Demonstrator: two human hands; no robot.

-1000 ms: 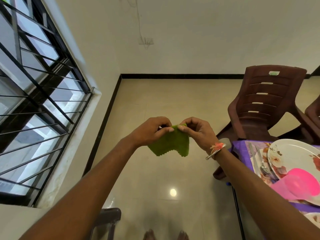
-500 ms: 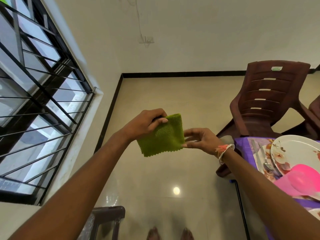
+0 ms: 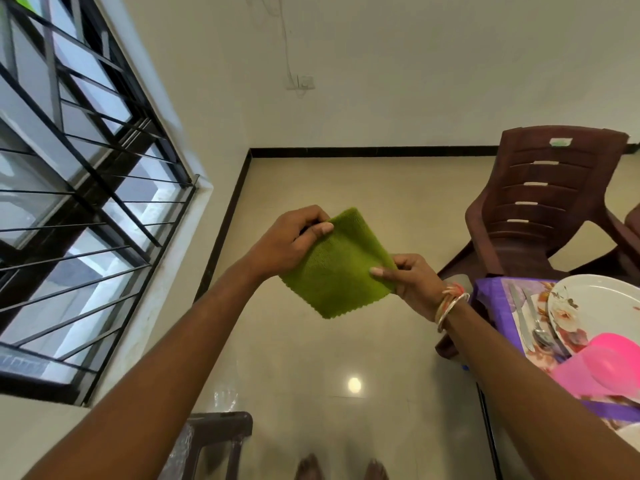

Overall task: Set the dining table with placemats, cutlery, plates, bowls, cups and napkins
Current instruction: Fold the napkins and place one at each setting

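You hold the square green terry-cloth napkin (image 3: 341,268) in mid-air over the tiled floor (image 3: 346,188), left hand (image 3: 291,242) fingers pinching its upper-left corner, right hand (image 3: 414,282) fingers pinching its right corner.

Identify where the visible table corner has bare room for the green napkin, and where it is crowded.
Only one narrow bare strip shows: the left border of the purple placemat, between the table edge and the knife. Right of it, spoon, plate and pink bowl crowd together. The left hand and right hand hold the green napkin over open floor.
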